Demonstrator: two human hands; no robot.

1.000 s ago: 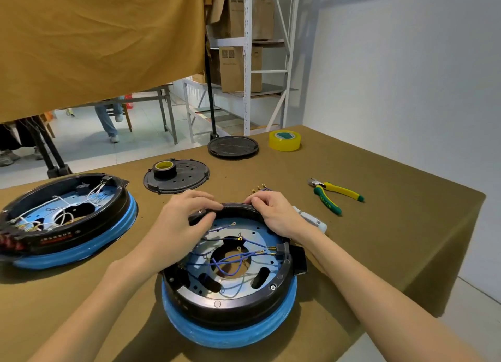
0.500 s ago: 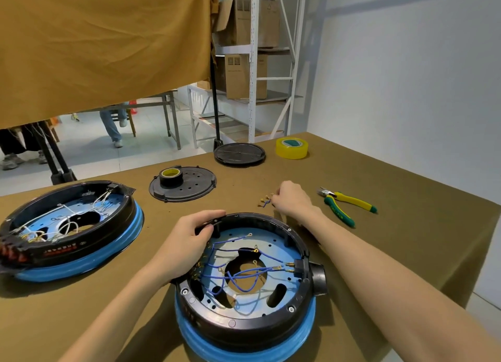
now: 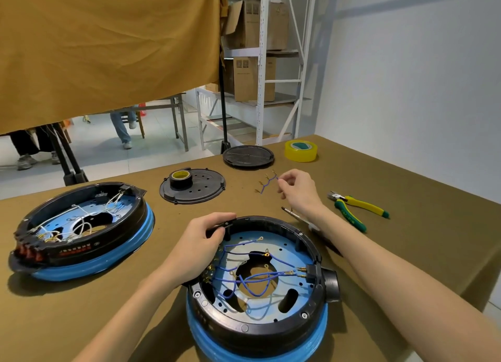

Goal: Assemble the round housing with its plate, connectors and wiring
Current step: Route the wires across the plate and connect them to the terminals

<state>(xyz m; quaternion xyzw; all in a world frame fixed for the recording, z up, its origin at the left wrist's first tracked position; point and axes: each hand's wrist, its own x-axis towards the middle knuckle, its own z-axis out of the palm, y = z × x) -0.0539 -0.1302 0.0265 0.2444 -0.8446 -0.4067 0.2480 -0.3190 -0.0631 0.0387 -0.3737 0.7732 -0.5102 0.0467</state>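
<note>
screwdriver (image 3: pixel 298 217) mostly hidden behind right forearm (image 3: pixel 379 264)

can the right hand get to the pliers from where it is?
Probably yes. The right hand pinches the loose blue wire, but the green-and-yellow pliers lie just to its right on open table with nothing between. It would likely need to drop the wire first.

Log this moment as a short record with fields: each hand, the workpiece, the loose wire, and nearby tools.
left hand: grips the far-left rim of the near housing
right hand: pinches one end of a loose blue wire
loose blue wire: off the housing, over the table
near housing: blue wires inside, connector at its right
second housing: at left, white wires inside
tools: pliers right of the right hand; yellow tape roll beyond
</note>
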